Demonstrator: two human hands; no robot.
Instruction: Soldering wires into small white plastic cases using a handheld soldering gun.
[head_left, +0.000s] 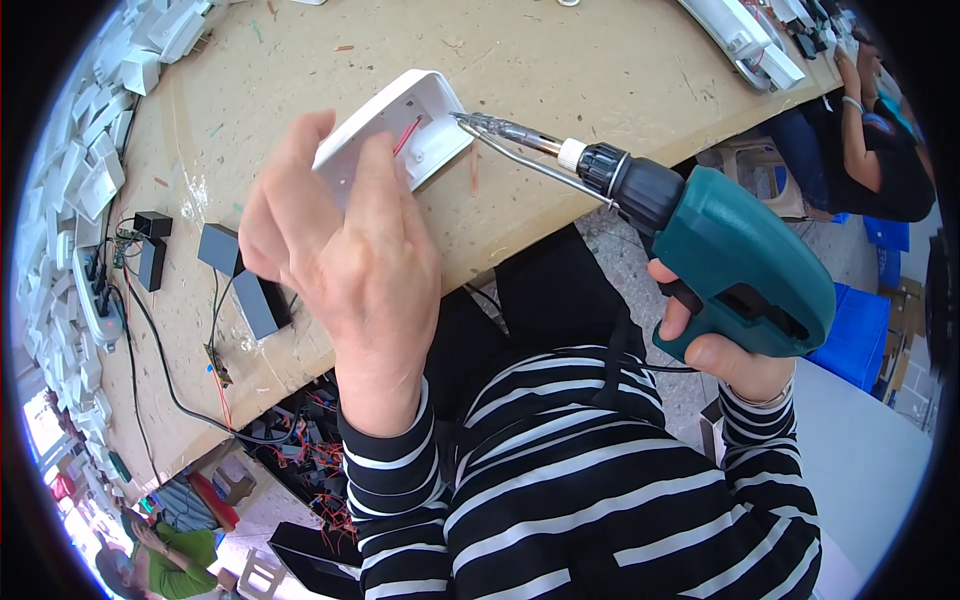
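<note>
On the table in front of me, a white plastic housing [375, 108] lies tilted with its hollow side showing. My left hand [350, 250] grips its near left part, fingers bent over the wall and into the hollow, where they hide some of the inside. A short red wire [408, 136] sticks up within the housing, beside my fingers. My right hand [735, 365] is wrapped around the handle of a green soldering gun [745, 265], fingers at the trigger. The gun's dark tip and thin metal feed tube [540, 165] meet at the housing's right wall; contact is unclear.
White plastic casings [95, 185] are heaped along the left. Nearer lie black boxes [262, 303], a small circuit board [217, 366], a power strip [95, 300] and loose cables. A bin of red-wired parts [310, 440] stands below the table edge. Other people sit at far right and lower left.
</note>
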